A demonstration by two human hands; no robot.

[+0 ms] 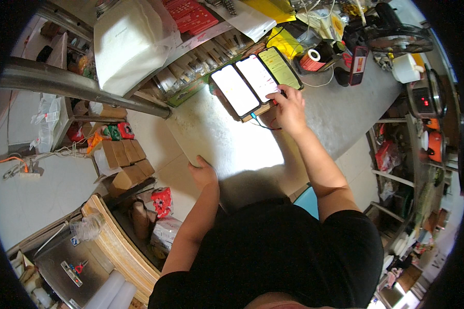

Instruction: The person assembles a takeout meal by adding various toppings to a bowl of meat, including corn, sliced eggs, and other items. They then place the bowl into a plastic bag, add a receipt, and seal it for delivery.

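Observation:
Three lit phones lean side by side on a stand at the far side of the metal table (314, 149). The left phone (234, 88) has a mostly white screen, the middle phone (252, 74) a white one with small pink marks, the right phone (281, 67) a yellow-green one. My right hand (290, 110) reaches over the lower end of the middle phone, a fingertip at its screen, fingers apart and holding nothing. At the table's left edge rests my left hand (205, 174), fingers loosely spread, partly hidden. A cable with a blue plug (253, 116) runs from the left phone.
Behind the phones is a rack of narrow slots (201, 64). A tape roll (311, 59), a red-cased phone (358, 66), a black fan (397, 38) and a white mug (407, 68) stand at the far right. A metal pole (87, 85) crosses at left, above cardboard boxes (126, 157).

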